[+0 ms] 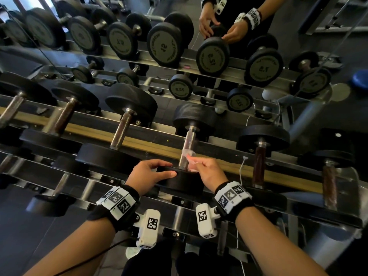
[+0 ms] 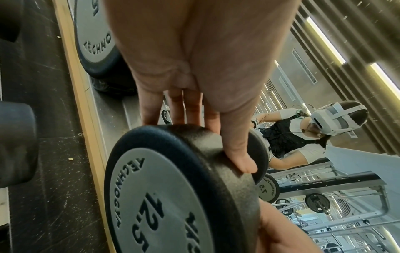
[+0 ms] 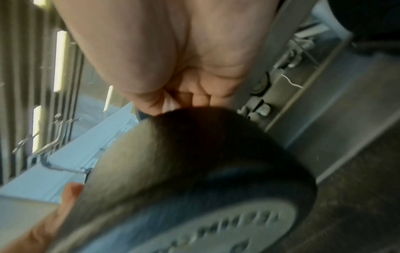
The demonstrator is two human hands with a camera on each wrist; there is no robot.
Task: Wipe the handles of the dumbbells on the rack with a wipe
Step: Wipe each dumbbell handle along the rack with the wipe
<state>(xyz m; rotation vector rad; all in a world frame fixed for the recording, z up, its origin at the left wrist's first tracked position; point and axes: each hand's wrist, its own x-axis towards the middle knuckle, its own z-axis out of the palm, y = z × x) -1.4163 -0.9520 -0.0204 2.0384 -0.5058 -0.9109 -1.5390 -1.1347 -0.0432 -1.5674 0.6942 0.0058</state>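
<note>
Between both hands (image 1: 151, 174), dumbbell (image 1: 180, 179), wipe (image 1: 189, 159)

A mirror (image 1: 298, 26) is seen behind the rack, with a person's reflection (image 2: 292, 142) caught in it (a white headset is worn). A wooden strip (image 1: 151, 145) is laid along the floor beneath. A white cable (image 1: 242, 172) is draped nearby, and a barbell plate (image 2: 318, 202) is reflected farther back.
</note>
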